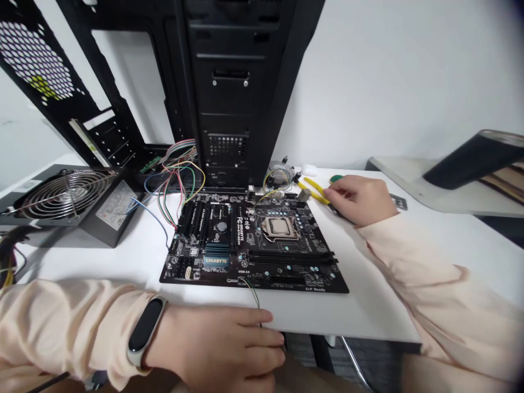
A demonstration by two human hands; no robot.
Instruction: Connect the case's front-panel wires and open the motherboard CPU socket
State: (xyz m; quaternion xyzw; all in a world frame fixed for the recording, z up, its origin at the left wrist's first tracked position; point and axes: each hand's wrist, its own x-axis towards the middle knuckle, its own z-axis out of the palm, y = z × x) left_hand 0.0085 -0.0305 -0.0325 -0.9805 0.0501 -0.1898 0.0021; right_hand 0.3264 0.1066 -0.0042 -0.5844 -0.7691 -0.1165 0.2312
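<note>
My left hand [229,346] is at the table's near edge, palm down, fingers stretched out and slightly apart. Thin green wires [254,292] run from the near edge of a black motherboard [286,278] down behind its index finger. On the right, my right hand [360,197] has its fingers curled over yellow-handled pliers [314,188]; their far part is hidden under the hand. The motherboard lies flat between both hands, with a processor [280,227] in its socket. Coloured wires [176,188] lead from its left end into the case.
An open black computer case [241,109] stands behind the motherboard. A power supply [102,207] with a fan grille sits at left. A round cooler [281,173] lies behind the board. At right, a dark cylinder [470,158] lies on a pale raised surface [417,180].
</note>
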